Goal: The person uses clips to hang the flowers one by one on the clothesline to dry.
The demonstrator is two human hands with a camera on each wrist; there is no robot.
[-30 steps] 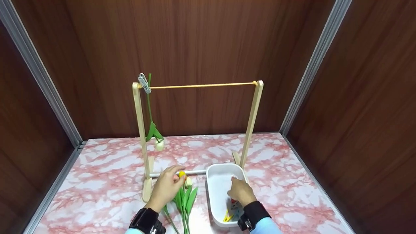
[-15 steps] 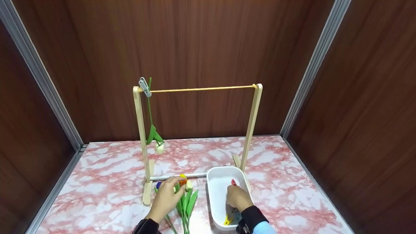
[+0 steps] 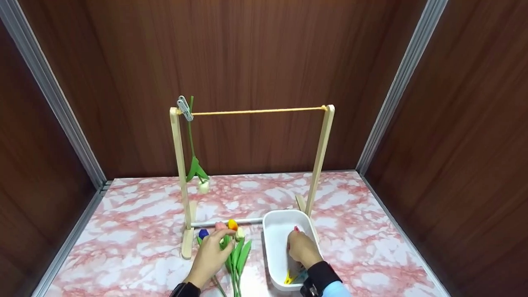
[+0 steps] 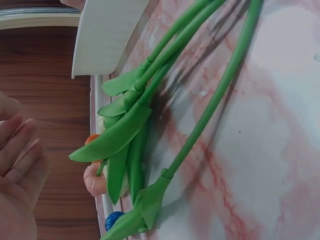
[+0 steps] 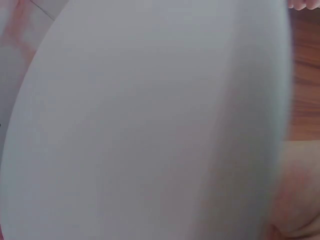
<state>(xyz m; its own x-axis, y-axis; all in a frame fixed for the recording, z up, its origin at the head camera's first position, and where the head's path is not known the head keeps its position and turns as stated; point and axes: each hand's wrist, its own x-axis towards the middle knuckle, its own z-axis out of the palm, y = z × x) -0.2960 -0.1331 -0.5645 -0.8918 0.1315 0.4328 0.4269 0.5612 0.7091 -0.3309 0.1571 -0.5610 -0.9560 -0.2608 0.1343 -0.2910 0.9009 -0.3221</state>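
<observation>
My left hand (image 3: 210, 251) hovers over the heads of several artificial tulips lying on the table, its fingers relaxed and slightly bent around no object. Around it show a blue tulip (image 3: 203, 234), an orange-yellow tulip (image 3: 232, 225) and a white tulip (image 3: 240, 234), with a pink one (image 4: 94, 180) in the left wrist view. Inside the white tray (image 3: 268, 247), my right hand (image 3: 304, 249) pinches a red clothespin (image 3: 296, 229), whose tip sticks out past the fingers. A yellow clothespin (image 3: 289, 278) lies at the tray's near end. The tray wall fills most of the right wrist view.
Behind the hands stands a wooden frame (image 3: 179, 165) with an orange cord (image 3: 255, 111) strung across its top. A grey clothespin (image 3: 185, 108) clips a white tulip (image 3: 203, 187) upside down at the cord's left end. Brown panels (image 3: 264, 62) enclose the table (image 3: 136, 231).
My left hand has shifted slightly down and left, uncovering the blue and orange-yellow tulip heads. In the tray, my right hand has drawn slightly nearer, with the red clothespin's tip showing past its fingers.
</observation>
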